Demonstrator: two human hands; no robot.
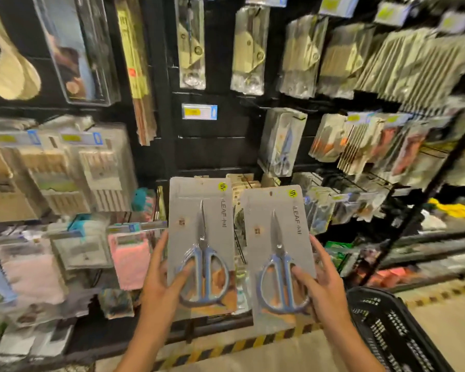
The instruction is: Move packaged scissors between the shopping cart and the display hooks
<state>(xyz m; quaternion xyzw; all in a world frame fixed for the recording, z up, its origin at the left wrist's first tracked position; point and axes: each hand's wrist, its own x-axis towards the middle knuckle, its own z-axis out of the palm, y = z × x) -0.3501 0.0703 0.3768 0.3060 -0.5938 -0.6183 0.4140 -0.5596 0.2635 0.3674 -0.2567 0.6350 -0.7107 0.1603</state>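
I hold two packs of blue-handled scissors on grey cards, upright and side by side in front of the black display wall. My left hand (163, 280) grips the lower part of the left scissors pack (200, 224). The right scissors pack (277, 237) is held low down by my right hand (317, 284). More of the same scissors hang on a display hook (281, 142) up and to the right. Above the left pack, a bare hook with a blue price tag (199, 111) sticks out of the wall. The black shopping cart (392, 328) stands at the lower right.
Packaged kitchen tools fill hooks across the top row (249, 49) and right side (403, 65). Wooden utensil sets (65, 167) and pink cloths (130, 259) hang at the left. A slanted black shelf post (424, 200) stands at the right. A yellow-black striped edge (242, 345) runs along the shelf base.
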